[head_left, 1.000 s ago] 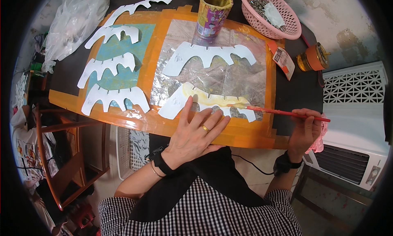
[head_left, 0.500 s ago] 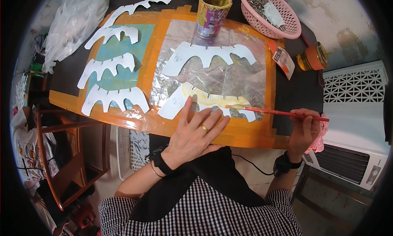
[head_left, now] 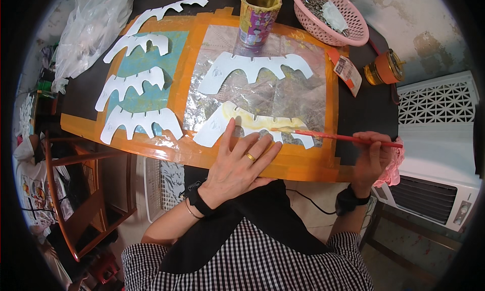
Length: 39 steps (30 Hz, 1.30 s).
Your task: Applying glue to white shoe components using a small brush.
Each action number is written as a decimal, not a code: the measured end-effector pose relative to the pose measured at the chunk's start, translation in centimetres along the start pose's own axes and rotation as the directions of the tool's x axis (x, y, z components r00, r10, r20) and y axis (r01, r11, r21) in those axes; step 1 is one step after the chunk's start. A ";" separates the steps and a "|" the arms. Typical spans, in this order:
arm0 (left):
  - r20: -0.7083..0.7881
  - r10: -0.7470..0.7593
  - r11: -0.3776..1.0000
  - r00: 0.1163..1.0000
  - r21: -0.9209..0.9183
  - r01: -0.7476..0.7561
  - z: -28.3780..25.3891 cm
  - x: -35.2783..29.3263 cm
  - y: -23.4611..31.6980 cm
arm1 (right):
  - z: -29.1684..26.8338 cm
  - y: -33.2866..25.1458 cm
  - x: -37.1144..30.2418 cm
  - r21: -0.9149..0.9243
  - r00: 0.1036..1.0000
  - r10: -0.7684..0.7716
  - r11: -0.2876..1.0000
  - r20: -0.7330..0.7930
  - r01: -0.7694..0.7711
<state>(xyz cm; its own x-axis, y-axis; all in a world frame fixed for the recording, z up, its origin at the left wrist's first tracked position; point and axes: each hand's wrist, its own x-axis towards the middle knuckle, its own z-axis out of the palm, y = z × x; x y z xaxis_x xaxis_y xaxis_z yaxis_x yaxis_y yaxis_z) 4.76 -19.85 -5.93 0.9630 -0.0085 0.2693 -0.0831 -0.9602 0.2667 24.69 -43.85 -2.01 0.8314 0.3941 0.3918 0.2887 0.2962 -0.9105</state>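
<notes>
My left hand is released, fingers stretched out and slightly spread, its fingertips resting on the lower, scalloped side of a white cutout near the desk's front edge. At the front right corner, my right hand grasps the end of a red brush between thumb and fingers, its bristles on the cutout beside my left fingers. A yellow smear runs along the cutout; a stained can stands toward the back edge.
</notes>
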 end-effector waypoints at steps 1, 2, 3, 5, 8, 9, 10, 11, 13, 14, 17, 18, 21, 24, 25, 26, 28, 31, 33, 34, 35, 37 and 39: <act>0.000 0.000 1.000 1.000 0.004 0.000 0.0 0.0 0.0 | 0.5 0.2 0.0 -0.022 0.999 0.027 0.999 -0.018 -0.027; 0.001 0.001 1.000 1.000 0.004 -0.001 0.0 0.0 0.0 | 0.8 0.4 0.1 -0.022 0.999 0.027 0.999 -0.020 -0.027; -0.001 0.000 1.000 1.000 0.008 0.000 0.0 0.0 0.0 | 1.1 0.7 0.3 -0.014 0.999 0.037 0.999 -0.028 -0.038; -0.003 -0.002 1.000 1.000 0.013 0.002 -0.1 -0.1 0.0 | 1.2 0.9 0.4 -0.004 0.998 0.049 0.999 -0.035 -0.049; -0.017 0.000 1.000 1.000 0.003 0.000 0.1 0.0 0.0 | 0.9 1.2 0.5 -0.008 0.999 0.032 0.999 -0.037 -0.033; -0.013 0.001 1.000 1.000 0.007 -0.001 0.0 0.0 0.0 | 0.8 1.2 0.5 -0.013 0.999 0.029 0.999 -0.038 -0.029; -0.009 0.002 1.000 1.000 0.012 -0.002 0.0 0.0 0.0 | 0.8 1.2 0.5 -0.018 0.999 0.026 0.999 -0.039 -0.026; -0.008 0.002 1.000 1.000 0.011 -0.002 0.0 0.0 0.0 | 0.7 1.1 0.4 -0.019 0.999 0.026 0.999 -0.039 -0.027; -0.005 0.002 1.000 1.000 0.008 -0.002 0.0 0.0 0.0 | 0.5 0.9 0.3 -0.032 0.997 0.018 0.999 -0.075 -0.020; -0.004 0.002 1.000 1.000 0.008 -0.002 0.0 0.0 0.0 | 0.3 0.9 0.2 -0.032 0.997 0.019 0.999 -0.076 -0.021; -0.007 0.003 1.000 1.000 0.006 -0.003 0.1 0.0 0.0 | -0.4 0.9 -0.1 0.023 0.995 0.013 1.000 -0.099 -0.011; -0.004 0.002 1.000 1.000 0.007 -0.002 0.0 0.0 0.0 | -0.6 0.9 -0.2 0.025 0.997 0.026 0.999 -0.080 -0.024; 0.000 0.000 1.000 1.000 0.010 0.000 0.0 0.0 0.0 | -1.3 1.0 -0.4 0.019 0.996 0.044 0.999 -0.076 -0.043; 0.003 -0.001 1.000 1.000 0.012 0.001 0.1 0.0 0.0 | -1.1 1.2 -0.3 0.008 0.994 0.045 0.999 -0.100 -0.045; 0.005 -0.002 1.000 1.000 0.014 0.002 0.1 0.0 0.0 | -1.0 1.2 -0.2 0.004 0.993 0.041 0.999 -0.108 -0.041; 0.007 -0.002 1.000 1.000 0.014 0.002 0.1 0.0 0.0 | -1.1 1.2 -0.3 0.005 0.993 0.042 0.999 -0.110 -0.041; 0.005 0.000 1.000 1.000 0.019 0.000 0.1 0.0 -0.1 | -1.2 1.2 -0.2 -0.004 0.992 0.042 0.999 -0.122 -0.043; 0.009 0.000 1.000 1.000 0.025 0.000 0.1 -0.1 -0.1 | -2.3 0.7 -0.3 -0.009 0.990 0.038 0.999 -0.136 -0.040; 0.007 -0.002 1.000 1.000 0.022 0.002 0.1 0.0 0.0 | -3.0 0.6 -0.3 -0.014 0.991 0.030 0.999 -0.127 -0.032; 0.004 -0.002 1.000 1.000 0.018 0.001 0.1 0.0 0.0 | -3.3 0.6 -0.3 -0.021 0.993 0.020 1.000 -0.119 -0.023; 0.004 -0.002 1.000 1.000 0.018 0.002 0.1 -0.1 0.0 | -3.6 0.5 -0.4 -0.021 0.993 0.020 1.000 -0.119 -0.023; 0.011 -0.001 1.000 1.000 0.022 0.001 0.1 0.0 0.0 | -4.2 0.3 -0.6 -0.013 0.992 0.013 1.000 -0.127 -0.015; 0.009 0.001 1.000 1.000 0.023 -0.001 0.0 0.0 0.0 | -4.6 0.2 -0.6 -0.007 0.992 0.015 1.000 -0.125 -0.016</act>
<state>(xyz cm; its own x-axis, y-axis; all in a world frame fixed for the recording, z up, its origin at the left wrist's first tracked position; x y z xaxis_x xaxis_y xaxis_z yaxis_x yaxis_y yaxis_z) 4.77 -19.86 -5.97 0.9651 -0.0116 0.2616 -0.0780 -0.9664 0.2450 26.41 -47.99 -3.06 0.8882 0.2869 0.3589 0.2790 0.2838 -0.9174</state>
